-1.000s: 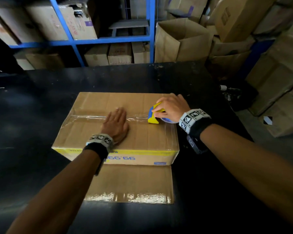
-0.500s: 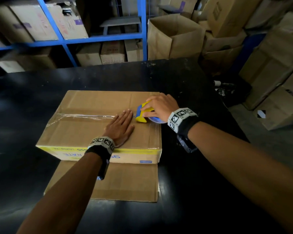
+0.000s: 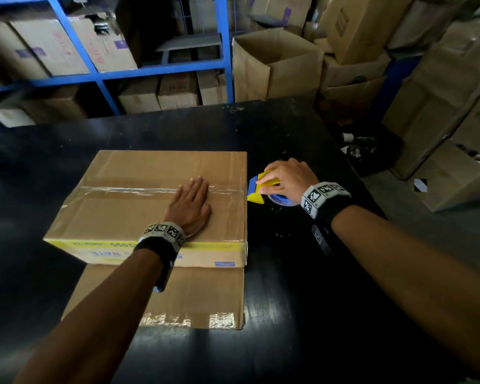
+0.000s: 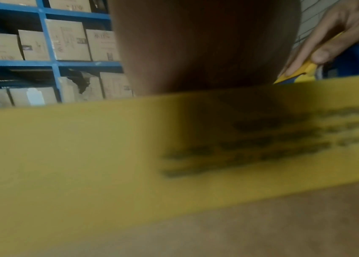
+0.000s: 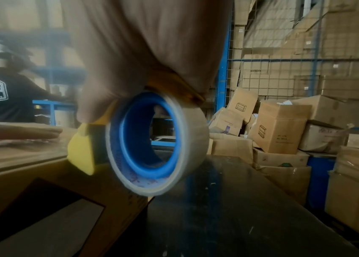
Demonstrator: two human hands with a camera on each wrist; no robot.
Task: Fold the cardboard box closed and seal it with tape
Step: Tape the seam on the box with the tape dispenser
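Note:
A flat cardboard box point(image 3: 128, 214) lies closed on the black table point(image 3: 302, 314), a strip of clear tape point(image 3: 122, 191) running along its middle seam to the right edge. My left hand point(image 3: 190, 205) lies flat on the lid with straight fingers over the tape. My right hand point(image 3: 284, 177) grips a yellow and blue tape dispenser point(image 3: 259, 191) just past the box's right edge. In the right wrist view the dispenser's tape roll point(image 5: 152, 144) sits against the box's side point(image 5: 53, 191). The left wrist view shows the box's yellow printed band point(image 4: 108, 156) up close.
A flattened cardboard sheet point(image 3: 194, 297) lies under the box toward me. Blue shelving point(image 3: 161, 69) with cartons stands behind the table. Open and stacked boxes point(image 3: 275, 65) crowd the floor at right. Another person point(image 5: 5, 97) stands beyond the table in the right wrist view.
My right hand has drawn the dispenser rightward along the seam, from over the lid to beyond the box's right edge. My left hand stays flat on the lid.

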